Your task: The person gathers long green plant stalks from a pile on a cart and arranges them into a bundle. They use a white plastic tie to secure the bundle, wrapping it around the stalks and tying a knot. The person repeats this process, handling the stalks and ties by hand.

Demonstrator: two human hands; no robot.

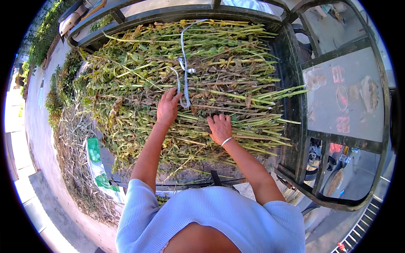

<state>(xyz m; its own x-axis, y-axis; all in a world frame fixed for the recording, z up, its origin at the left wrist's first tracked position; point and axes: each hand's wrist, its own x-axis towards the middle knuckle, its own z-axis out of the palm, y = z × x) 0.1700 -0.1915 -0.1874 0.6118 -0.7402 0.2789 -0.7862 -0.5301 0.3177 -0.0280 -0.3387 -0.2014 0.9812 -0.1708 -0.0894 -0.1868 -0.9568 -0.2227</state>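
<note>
A thick layer of cut plant stalks (228, 90) with green and browning leaves fills the truck bed, the bare stem ends pointing right. My left hand (167, 109) lies on the stalks, fingers somewhat apart, the fingertips beside a pale strip (184, 82). That strip runs across the stalks and is knotted midway; its near end curls by my fingers. My right hand (220, 128) is farther right and nearer to me. Its fingers curl down into the stalks and the tips are hidden among them.
A dark metal frame (293, 105) with a grey panel (346, 95) borders the bed on the right; a rail (168, 19) runs along the far side. Dry stalks (78, 156) and a green-and-white sack (98, 164) lie at left. A scooter (69, 23) stands far left.
</note>
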